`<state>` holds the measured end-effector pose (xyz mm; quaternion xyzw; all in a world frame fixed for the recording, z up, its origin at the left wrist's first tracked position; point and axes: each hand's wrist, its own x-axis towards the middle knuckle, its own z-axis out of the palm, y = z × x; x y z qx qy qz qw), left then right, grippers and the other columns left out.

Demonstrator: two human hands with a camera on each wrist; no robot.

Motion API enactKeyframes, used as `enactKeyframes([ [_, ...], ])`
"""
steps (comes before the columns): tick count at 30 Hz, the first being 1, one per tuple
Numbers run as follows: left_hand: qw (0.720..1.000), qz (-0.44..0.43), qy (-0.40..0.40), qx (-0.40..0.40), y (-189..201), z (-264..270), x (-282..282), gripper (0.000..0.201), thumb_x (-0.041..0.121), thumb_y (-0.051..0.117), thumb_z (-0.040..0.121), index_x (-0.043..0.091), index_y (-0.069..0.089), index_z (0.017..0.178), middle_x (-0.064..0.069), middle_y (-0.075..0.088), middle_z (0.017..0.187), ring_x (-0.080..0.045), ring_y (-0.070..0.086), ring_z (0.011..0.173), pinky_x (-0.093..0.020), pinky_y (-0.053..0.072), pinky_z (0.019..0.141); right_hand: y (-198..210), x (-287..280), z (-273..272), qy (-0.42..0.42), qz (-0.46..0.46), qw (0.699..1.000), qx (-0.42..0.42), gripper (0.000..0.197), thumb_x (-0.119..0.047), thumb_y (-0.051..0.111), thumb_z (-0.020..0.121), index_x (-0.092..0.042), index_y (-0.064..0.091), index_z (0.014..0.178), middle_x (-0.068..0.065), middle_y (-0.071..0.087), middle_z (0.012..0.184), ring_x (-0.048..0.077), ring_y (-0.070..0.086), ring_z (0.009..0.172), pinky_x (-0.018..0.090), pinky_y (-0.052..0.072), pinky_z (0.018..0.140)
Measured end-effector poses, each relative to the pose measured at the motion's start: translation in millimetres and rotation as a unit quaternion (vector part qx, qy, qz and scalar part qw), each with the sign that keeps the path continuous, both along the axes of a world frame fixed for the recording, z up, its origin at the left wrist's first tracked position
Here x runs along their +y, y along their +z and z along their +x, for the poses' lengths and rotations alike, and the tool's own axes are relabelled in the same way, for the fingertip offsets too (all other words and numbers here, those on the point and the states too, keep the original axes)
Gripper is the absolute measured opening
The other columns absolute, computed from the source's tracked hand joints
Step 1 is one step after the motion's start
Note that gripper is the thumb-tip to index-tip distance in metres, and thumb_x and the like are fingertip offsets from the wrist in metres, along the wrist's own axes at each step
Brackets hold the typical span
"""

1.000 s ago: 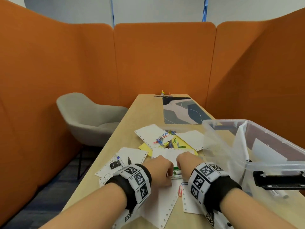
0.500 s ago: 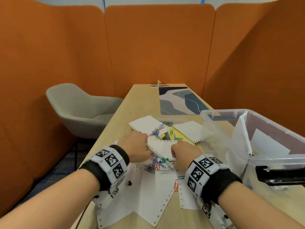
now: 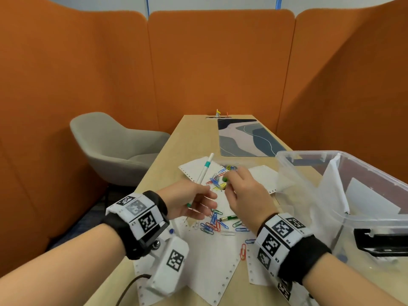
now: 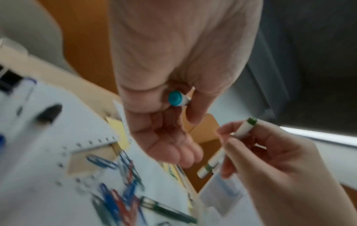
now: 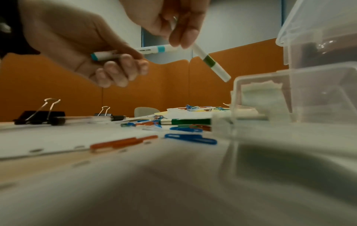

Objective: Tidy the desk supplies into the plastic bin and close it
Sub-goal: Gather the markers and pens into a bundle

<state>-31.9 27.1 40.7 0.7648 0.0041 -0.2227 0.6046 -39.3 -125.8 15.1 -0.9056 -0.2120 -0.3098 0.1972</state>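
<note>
near the desk's left edge lie black binder clips (image 5: 39, 117) on white perforated paper sheets (image 3: 205, 257). the left hand (image 3: 187, 200) is curled round a white marker with teal band (image 3: 204, 172), raised off the sheets, judged lifted for binning. coloured paper clips (image 3: 215, 225) and a green capped pen (image 3: 228, 217) lie scattered at mid-desk. the right hand (image 3: 245, 195) pinches a white marker with green band (image 5: 209, 61), tilted. the clear plastic bin (image 3: 309, 171) stands open at the right edge, ready to receive both.
</note>
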Motion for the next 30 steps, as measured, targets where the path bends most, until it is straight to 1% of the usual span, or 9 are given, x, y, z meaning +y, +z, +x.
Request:
enactKeyframes([
  [5, 0.988, -0.141, 0.057, 0.02, 6, 2, -15, 0.022, 0.02, 0.042, 0.097, 0.008, 0.06, 0.096, -0.009, 0.058, 0.089, -0.017, 0.056, 0.079, -0.025, 0.052, 0.065, -7, 17, -2, 0.179, -0.055, 0.982, -0.031, 0.025, -0.003, 0.043, 0.073, -0.002, 0.061, 0.091, 0.018, 0.06, 0.085, 0.02, 0.053, 0.068, 0.024, 0.047, 0.052],
  [8, 0.98, -0.165, 0.109, -0.01, 11, 3, -11, 0.017, 0.013, 0.043, 0.097, 0.008, 0.058, 0.091, -0.002, 0.057, 0.076, -0.01, 0.054, 0.069, -0.021, 0.046, 0.064, -9, 23, -5, 0.212, -0.091, 0.973, 0.006, 0.027, 0.008, 0.055, 0.074, -0.001, 0.059, 0.099, 0.018, 0.06, 0.09, 0.029, 0.058, 0.066, 0.032, 0.051, 0.051],
  [10, 0.979, -0.135, 0.144, -0.059, 12, 3, -3, 0.011, 0.013, 0.043, 0.097, 0.009, 0.053, 0.1, 0.001, 0.049, 0.069, -0.01, 0.048, 0.058, -0.021, 0.045, 0.053, -6, 23, -6, 0.193, -0.064, 0.978, 0.043, 0.037, 0.011, 0.054, 0.073, -0.007, 0.05, 0.105, 0.014, 0.058, 0.091, 0.027, 0.057, 0.066, 0.031, 0.045, 0.051],
  [12, 0.975, -0.119, 0.169, -0.087, 11, 2, 9, 0.009, 0.014, 0.04, 0.098, 0.012, 0.047, 0.101, 0.002, 0.039, 0.06, -0.007, 0.038, 0.044, -0.017, 0.037, 0.04, -7, 18, -3, 0.109, -0.068, 0.988, 0.09, 0.036, 0.006, 0.05, 0.079, -0.011, 0.044, 0.111, 0.011, 0.053, 0.105, 0.028, 0.057, 0.085, 0.03, 0.041, 0.063],
  [15, 0.974, -0.071, 0.184, -0.114, 6, -3, 23, 0.01, 0.019, 0.039, 0.098, 0.013, 0.045, 0.096, 0.004, 0.028, 0.055, -0.004, 0.023, 0.032, -0.014, 0.021, 0.031, -16, 11, 2, -0.036, -0.22, 0.942, 0.251, 0.035, -0.006, 0.052, 0.085, -0.01, 0.046, 0.119, 0.008, 0.044, 0.124, 0.027, 0.048, 0.113, 0.033, 0.042, 0.087],
  [20, 0.977, 0.009, 0.161, -0.136, 0, -10, 34, 0.027, 0.035, 0.043, 0.096, 0.014, 0.047, 0.079, 0.005, 0.029, 0.051, -0.006, 0.021, 0.035, -0.014, 0.019, 0.031, -23, 1, 13, -0.049, -0.229, 0.911, 0.339, 0.019, -0.006, 0.051, 0.085, -0.012, 0.055, 0.104, 0.009, 0.053, 0.117, 0.022, 0.051, 0.093, 0.028, 0.042, 0.079],
  [24, 0.988, -0.009, 0.14, -0.07, -2, -9, 31, 0.034, 0.039, 0.041, 0.096, 0.017, 0.038, 0.07, 0.007, 0.029, 0.047, -0.007, 0.023, 0.034, -0.015, 0.024, 0.032, -22, 1, 17, -0.042, -0.184, 0.929, 0.319, 0.017, -0.004, 0.048, 0.085, -0.017, 0.047, 0.074, 0.008, 0.046, 0.1, 0.02, 0.043, 0.084, 0.025, 0.037, 0.073],
  [27, 0.992, 0.006, 0.122, -0.04, -8, -9, 24, 0.032, 0.034, 0.04, 0.098, 0.015, 0.043, 0.071, 0.004, 0.036, 0.05, -0.009, 0.03, 0.037, -0.016, 0.03, 0.034, -15, 4, 15, -0.038, -0.114, 0.967, 0.226, 0.02, -0.004, 0.044, 0.089, -0.007, 0.059, 0.103, 0.01, 0.05, 0.113, 0.021, 0.049, 0.087, 0.025, 0.037, 0.073],
  [30, 0.995, -0.013, 0.1, 0.0, -13, -8, 16, 0.031, 0.028, 0.038, 0.099, 0.012, 0.053, 0.077, 0.002, 0.038, 0.055, -0.008, 0.031, 0.042, -0.015, 0.027, 0.033, -9, 6, 9, -0.022, -0.042, 0.992, 0.12, 0.024, -0.008, 0.045, 0.09, -0.002, 0.061, 0.107, 0.01, 0.054, 0.109, 0.027, 0.057, 0.093, 0.029, 0.043, 0.075],
])
